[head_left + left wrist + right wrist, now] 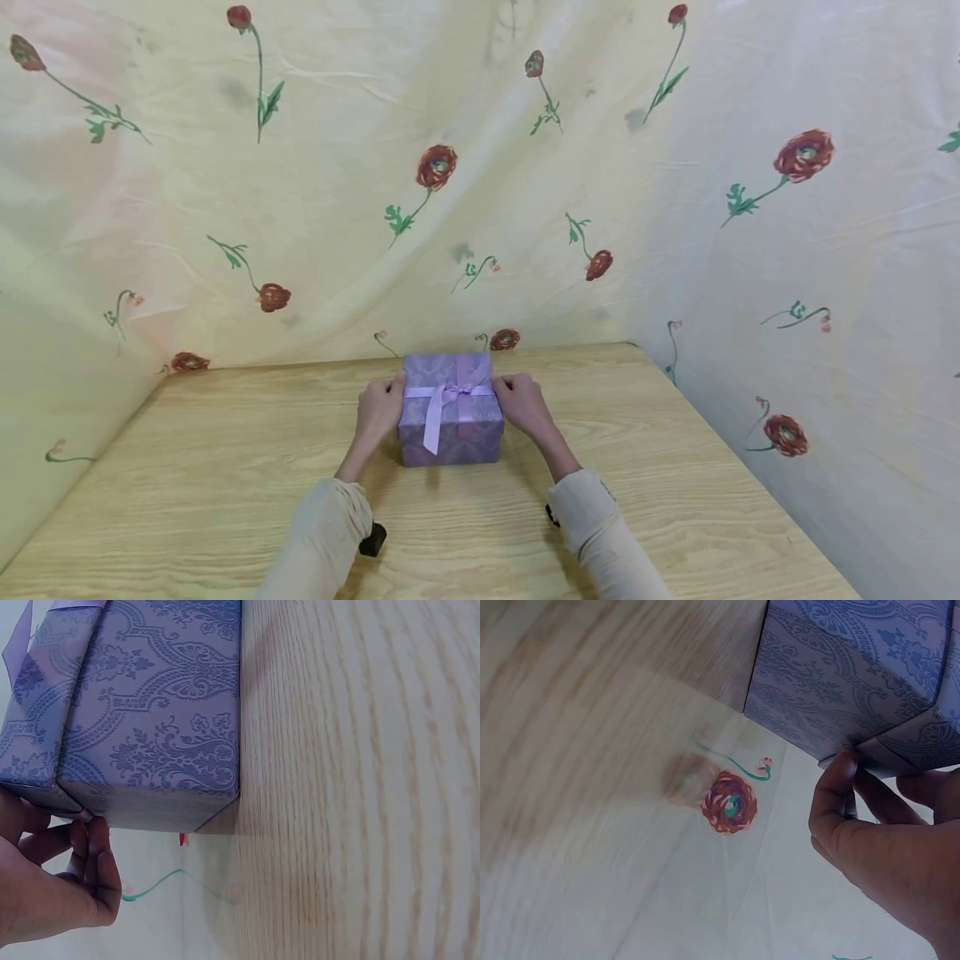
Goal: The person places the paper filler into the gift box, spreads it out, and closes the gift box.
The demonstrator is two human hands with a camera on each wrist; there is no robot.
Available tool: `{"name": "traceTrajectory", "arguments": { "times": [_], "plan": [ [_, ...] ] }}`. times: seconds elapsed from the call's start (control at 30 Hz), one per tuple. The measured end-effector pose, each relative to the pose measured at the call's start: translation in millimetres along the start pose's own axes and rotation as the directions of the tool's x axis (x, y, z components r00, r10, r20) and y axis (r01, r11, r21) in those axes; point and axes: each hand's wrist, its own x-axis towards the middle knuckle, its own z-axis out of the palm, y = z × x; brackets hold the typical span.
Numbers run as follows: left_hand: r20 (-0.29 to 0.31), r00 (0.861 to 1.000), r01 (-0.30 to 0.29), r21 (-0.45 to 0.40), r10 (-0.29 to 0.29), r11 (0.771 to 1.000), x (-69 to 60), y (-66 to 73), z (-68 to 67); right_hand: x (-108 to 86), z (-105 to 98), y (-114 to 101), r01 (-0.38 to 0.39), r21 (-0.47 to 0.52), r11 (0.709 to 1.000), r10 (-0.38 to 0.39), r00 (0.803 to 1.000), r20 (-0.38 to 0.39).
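Note:
A purple patterned gift box (450,446) stands upright on the table, and its lid (423,417) bears a lilac ribbon tied in a bow (457,392). On the left side my left hand (381,407) grips the lid, with curled fingers (97,855) at its lower rim in the left wrist view. From the opposite side my right hand (522,404) holds the lid in the same way; the right wrist view shows fingertips (844,761) at the rim. The lid sits on the box body, and the inside is hidden.
The box rests toward the back of a light wooden table (225,467). Cream cloth with printed red flowers (337,167) hangs behind and on both sides. Dark wrist devices (372,540) show beneath the rolled sleeves (318,533).

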Motion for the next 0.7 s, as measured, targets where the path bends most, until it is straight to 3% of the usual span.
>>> {"name": "traceTrajectory", "arguments": {
  "times": [0.4, 0.57, 0.7],
  "plan": [
    [0.034, 0.999, 0.028, 0.037, -0.029, 0.999, 1.0, -0.1, -7.2, 0.5, 1, 2, 0.012, 0.015, 1.000, -0.012, 1.000, 0.003],
    [0.078, 0.997, -0.006, 0.071, 0.000, 0.997, -2.4, -3.8, -13.6, -3.1, -4, 9, -0.004, 0.013, 1.000, 0.004, 1.000, -0.001],
    [0.125, 0.990, -0.074, 0.105, 0.061, 0.992, -6.6, -6.2, -23.5, -11.1, -14, 15, 0.016, -0.030, 0.999, -0.015, 0.999, 0.033]
  ]
}}
